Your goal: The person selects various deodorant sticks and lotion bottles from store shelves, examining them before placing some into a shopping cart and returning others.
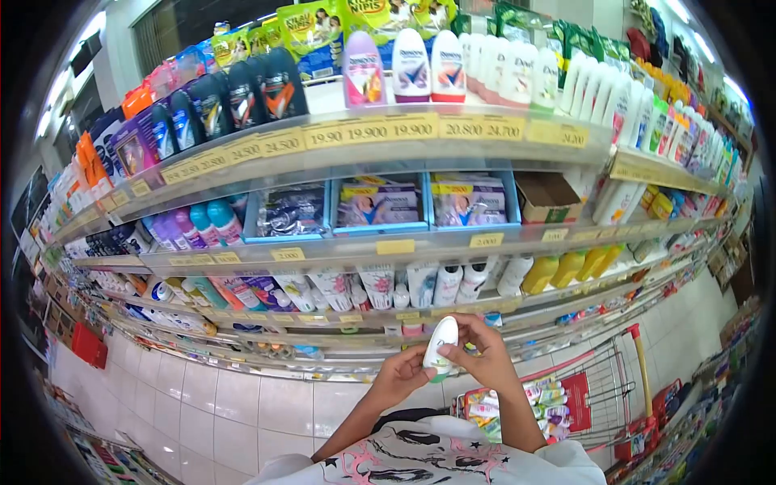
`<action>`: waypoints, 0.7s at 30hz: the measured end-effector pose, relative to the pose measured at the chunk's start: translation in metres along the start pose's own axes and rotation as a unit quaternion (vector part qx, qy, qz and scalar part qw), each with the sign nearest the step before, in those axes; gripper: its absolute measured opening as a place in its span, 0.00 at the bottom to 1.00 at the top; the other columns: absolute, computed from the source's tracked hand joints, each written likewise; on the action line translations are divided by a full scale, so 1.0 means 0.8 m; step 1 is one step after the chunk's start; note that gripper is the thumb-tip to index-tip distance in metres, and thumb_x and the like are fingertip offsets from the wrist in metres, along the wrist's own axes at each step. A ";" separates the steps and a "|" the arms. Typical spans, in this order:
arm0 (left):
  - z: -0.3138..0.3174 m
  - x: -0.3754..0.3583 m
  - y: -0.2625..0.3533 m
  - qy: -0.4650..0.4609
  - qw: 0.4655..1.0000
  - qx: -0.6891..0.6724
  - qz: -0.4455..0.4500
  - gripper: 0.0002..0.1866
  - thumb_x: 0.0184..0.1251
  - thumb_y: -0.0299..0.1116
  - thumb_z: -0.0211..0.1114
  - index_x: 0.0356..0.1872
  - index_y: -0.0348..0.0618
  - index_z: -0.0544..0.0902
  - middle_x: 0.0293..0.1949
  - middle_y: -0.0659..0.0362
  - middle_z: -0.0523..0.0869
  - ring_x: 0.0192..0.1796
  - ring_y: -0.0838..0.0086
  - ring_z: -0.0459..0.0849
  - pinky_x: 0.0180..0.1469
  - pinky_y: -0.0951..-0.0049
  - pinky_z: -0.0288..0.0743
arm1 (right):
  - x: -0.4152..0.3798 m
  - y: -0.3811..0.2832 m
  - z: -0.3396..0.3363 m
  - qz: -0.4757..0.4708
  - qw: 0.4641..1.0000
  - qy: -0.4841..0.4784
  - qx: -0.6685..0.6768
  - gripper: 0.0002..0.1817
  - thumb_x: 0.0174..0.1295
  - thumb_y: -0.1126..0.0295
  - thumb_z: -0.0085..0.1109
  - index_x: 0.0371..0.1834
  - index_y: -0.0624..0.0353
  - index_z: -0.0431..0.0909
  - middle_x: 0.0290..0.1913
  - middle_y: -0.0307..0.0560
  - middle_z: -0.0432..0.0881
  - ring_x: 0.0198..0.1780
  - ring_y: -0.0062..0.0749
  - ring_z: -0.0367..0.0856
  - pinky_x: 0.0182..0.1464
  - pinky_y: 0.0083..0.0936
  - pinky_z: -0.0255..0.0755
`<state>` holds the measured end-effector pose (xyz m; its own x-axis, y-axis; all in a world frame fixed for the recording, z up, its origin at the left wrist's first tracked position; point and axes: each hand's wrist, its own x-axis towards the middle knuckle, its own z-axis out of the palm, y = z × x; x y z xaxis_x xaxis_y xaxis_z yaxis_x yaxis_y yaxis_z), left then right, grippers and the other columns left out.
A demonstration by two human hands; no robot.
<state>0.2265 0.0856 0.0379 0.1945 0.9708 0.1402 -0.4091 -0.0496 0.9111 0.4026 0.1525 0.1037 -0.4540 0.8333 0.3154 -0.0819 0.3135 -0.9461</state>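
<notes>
A small white bottle with a green end is held upright, slightly tilted, in front of the chest. My left hand grips its lower left side. The fingers of my right hand are closed round its right side, with the thumb across the front. Beyond the hands, white bottles with dark caps stand on a lower shelf. On the upper shelf are a pink bottle, white and purple bottles and a row of white bottles with green bases.
A shopping cart with colourful packs stands at the lower right. Blue boxes of sachets and an open brown carton fill the middle shelf. A red basket is on the tiled floor at the left.
</notes>
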 end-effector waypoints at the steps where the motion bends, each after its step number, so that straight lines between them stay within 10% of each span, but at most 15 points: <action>1: -0.002 0.000 0.007 -0.002 1.000 0.000 0.007 0.26 0.67 0.17 0.57 0.66 0.33 0.66 0.57 0.55 0.76 0.59 0.73 0.75 0.60 0.72 0.69 | 0.008 -0.005 0.002 0.004 1.000 -0.024 -0.020 0.27 0.56 0.71 0.70 0.59 0.62 0.73 0.43 0.40 0.82 0.42 0.19 0.77 0.42 0.18 0.72; 12: -0.023 0.004 0.018 0.005 0.997 0.065 0.040 0.20 0.72 0.31 0.57 0.61 0.36 0.72 0.49 0.55 0.80 0.47 0.74 0.81 0.53 0.71 0.75 | 0.151 -0.270 -0.039 -0.396 0.900 0.146 -0.110 0.27 0.51 0.73 0.72 0.56 0.62 0.75 0.45 0.46 0.82 0.42 0.25 0.84 0.40 0.20 0.77; 21: -0.028 -0.002 0.017 -0.013 0.997 0.081 0.013 0.16 0.73 0.27 0.54 0.59 0.34 0.73 0.48 0.53 0.82 0.46 0.73 0.82 0.54 0.71 0.74 | 0.257 -0.333 -0.135 -0.326 0.848 0.172 -0.380 0.29 0.51 0.55 0.69 0.56 0.56 0.78 0.44 0.48 0.82 0.38 0.29 0.82 0.38 0.24 0.75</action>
<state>0.2004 0.0886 0.0410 0.2093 0.9625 0.1728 -0.2647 -0.1144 0.9575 0.4271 0.2894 0.4288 -0.2352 0.4124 0.8801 0.4390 0.8530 -0.2824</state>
